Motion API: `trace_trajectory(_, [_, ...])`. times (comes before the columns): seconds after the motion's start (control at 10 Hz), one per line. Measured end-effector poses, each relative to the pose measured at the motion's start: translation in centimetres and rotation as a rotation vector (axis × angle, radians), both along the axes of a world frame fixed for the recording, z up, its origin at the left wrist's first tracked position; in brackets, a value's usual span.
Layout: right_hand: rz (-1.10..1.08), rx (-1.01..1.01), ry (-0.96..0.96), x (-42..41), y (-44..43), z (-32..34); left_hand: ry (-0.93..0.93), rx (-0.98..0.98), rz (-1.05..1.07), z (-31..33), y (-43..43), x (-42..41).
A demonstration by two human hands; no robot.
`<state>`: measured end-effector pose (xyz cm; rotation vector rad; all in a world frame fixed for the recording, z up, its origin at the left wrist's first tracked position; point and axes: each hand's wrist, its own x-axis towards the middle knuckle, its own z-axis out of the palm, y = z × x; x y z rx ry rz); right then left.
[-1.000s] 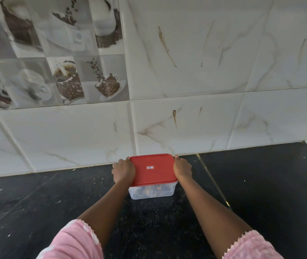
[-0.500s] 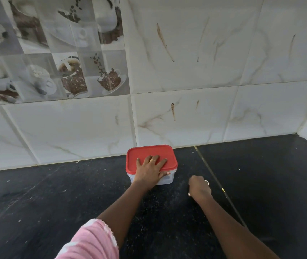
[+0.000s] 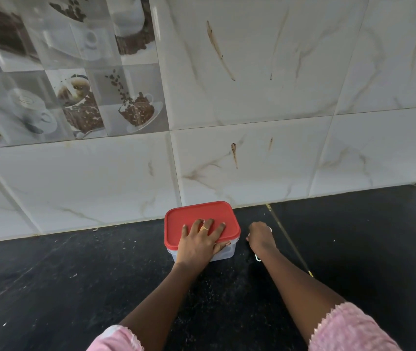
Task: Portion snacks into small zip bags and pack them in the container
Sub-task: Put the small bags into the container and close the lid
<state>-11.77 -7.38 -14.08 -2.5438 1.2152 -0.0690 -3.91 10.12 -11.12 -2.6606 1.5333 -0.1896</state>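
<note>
Container (image 3: pixel 227 252) stands near the wall (image 3: pixel 252 160) (counter (image 3: pixel 75 287) lies open beside).

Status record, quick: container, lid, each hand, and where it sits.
container: clear tub on the black counter, close to the tiled wall
lid: red, on the container
left hand: flat on the lid, fingers spread
right hand: right of the container, apart from it, fingers curled, nothing seen in it
contents: too unclear to tell

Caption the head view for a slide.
Left hand flat on the container's red lid; right hand curled beside it over the counter.
</note>
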Motion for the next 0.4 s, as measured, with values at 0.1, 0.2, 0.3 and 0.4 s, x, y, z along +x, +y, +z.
trace_trajectory(0.1, [-0.018,0.004,-0.014,0.2,-0.2,-0.6,-0.001,-0.029,0.010,-0.1,-0.2,0.0])
trace_trajectory(0.2, [-0.017,0.050,-0.042,-0.1,-0.1,-0.3,0.029,-0.037,0.019,0.1,-0.3,-0.2])
trace_trajectory(0.3, [0.020,0.052,-0.016,-0.9,0.7,0.6,0.073,-0.029,0.029,1.1,0.1,-0.9])
trace_trajectory(0.4, [0.035,0.011,-0.017,-1.5,1.8,1.9,0.096,-0.076,0.027,1.9,0.4,-1.1])
